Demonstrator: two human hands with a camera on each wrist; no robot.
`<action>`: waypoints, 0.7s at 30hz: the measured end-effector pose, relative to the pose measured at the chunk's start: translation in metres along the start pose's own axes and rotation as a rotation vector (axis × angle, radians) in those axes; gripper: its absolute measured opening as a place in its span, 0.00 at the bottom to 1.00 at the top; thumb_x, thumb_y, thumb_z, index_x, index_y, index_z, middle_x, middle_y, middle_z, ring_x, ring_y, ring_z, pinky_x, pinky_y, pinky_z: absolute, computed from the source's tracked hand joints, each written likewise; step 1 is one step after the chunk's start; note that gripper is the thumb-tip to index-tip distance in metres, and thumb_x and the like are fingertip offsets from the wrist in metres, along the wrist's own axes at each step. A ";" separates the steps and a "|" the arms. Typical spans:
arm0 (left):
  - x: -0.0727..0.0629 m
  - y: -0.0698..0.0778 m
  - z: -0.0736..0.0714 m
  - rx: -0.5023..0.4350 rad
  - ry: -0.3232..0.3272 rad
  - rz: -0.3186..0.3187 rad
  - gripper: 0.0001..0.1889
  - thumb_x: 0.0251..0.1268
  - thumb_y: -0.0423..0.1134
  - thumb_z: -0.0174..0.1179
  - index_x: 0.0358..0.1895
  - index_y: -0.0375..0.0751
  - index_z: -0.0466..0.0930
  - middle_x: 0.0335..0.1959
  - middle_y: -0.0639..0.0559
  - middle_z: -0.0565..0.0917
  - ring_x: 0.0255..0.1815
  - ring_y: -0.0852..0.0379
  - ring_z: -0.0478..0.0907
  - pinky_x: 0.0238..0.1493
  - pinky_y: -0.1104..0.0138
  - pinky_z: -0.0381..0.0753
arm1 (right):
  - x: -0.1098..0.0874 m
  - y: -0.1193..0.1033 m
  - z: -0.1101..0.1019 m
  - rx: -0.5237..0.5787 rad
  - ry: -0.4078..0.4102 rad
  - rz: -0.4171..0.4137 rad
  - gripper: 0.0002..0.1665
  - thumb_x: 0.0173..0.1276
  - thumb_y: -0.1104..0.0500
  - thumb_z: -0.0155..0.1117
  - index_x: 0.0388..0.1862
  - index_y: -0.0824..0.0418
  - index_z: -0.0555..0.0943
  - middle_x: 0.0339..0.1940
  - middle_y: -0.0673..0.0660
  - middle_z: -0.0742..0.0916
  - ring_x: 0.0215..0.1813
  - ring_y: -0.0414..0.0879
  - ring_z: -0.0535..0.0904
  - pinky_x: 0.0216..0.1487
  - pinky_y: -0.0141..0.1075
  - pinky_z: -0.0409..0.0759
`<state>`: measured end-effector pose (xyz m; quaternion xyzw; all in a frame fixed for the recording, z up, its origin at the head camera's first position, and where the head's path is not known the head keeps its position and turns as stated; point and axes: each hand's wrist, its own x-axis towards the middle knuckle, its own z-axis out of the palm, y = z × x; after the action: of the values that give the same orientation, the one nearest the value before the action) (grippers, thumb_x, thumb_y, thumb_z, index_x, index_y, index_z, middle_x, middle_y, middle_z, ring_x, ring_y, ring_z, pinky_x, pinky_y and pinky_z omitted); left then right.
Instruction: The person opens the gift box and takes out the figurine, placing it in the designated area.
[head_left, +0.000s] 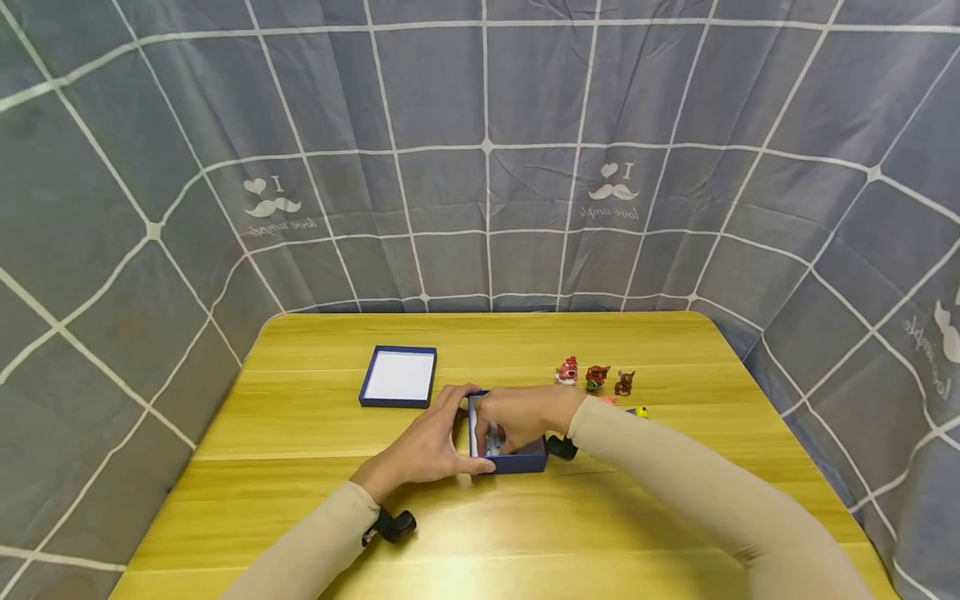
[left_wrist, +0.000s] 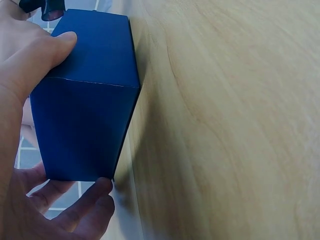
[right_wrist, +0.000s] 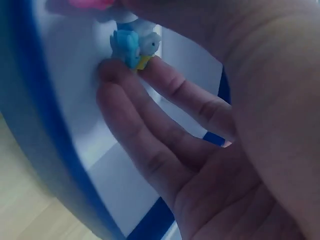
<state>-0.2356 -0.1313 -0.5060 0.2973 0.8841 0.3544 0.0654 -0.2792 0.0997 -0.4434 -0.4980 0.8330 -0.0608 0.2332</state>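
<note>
A small dark blue open box (head_left: 517, 464) with a white inside stands on the table in the head view. My left hand (head_left: 423, 446) grips its left side, thumb on the near wall and fingers at the far corner. The left wrist view shows that thumb on the blue wall (left_wrist: 85, 130). My right hand (head_left: 517, 412) reaches down into the box from above. In the right wrist view its fingertips and thumb are around a small light-blue and white figurine (right_wrist: 131, 47), partly hidden by the hand. A bit of something pink (right_wrist: 92, 3) shows at the top edge.
On the wooden table (head_left: 315, 467), the white-lined blue lid (head_left: 399, 375) lies left of the box. A pink figurine (head_left: 567, 372) and two brown figurines (head_left: 597, 377) stand behind to the right. A yellow item (head_left: 641, 412) is partly hidden by the right sleeve.
</note>
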 end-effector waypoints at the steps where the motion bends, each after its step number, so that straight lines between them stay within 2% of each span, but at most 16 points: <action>1: 0.000 0.000 0.001 -0.001 0.000 0.002 0.65 0.61 0.66 0.87 0.93 0.44 0.60 0.85 0.43 0.72 0.78 0.46 0.81 0.81 0.45 0.83 | 0.001 0.000 0.001 0.004 -0.003 0.005 0.14 0.75 0.63 0.86 0.54 0.48 0.99 0.52 0.48 0.94 0.47 0.39 0.88 0.49 0.24 0.84; 6: 0.000 0.000 0.002 0.007 0.003 0.008 0.63 0.63 0.66 0.86 0.92 0.44 0.60 0.84 0.44 0.73 0.76 0.48 0.81 0.80 0.46 0.84 | 0.003 0.000 0.003 0.025 0.007 0.050 0.10 0.75 0.63 0.87 0.49 0.50 0.99 0.49 0.45 0.95 0.44 0.34 0.87 0.48 0.24 0.86; 14: -0.001 0.000 0.000 0.012 0.012 0.011 0.63 0.62 0.66 0.87 0.93 0.44 0.60 0.86 0.44 0.72 0.79 0.46 0.80 0.82 0.44 0.83 | 0.003 0.000 0.001 -0.038 0.092 0.095 0.11 0.73 0.66 0.86 0.50 0.53 0.98 0.49 0.48 0.96 0.49 0.36 0.87 0.50 0.26 0.87; 21: -0.001 0.000 -0.002 0.001 -0.007 -0.013 0.64 0.61 0.67 0.87 0.93 0.47 0.59 0.88 0.45 0.70 0.83 0.46 0.78 0.86 0.46 0.80 | -0.001 0.003 -0.002 -0.074 0.141 0.043 0.11 0.73 0.68 0.85 0.49 0.55 0.98 0.51 0.51 0.96 0.52 0.41 0.89 0.54 0.28 0.88</action>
<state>-0.2355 -0.1327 -0.5048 0.2931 0.8860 0.3523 0.0706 -0.2821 0.1015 -0.4419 -0.4828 0.8595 -0.0600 0.1567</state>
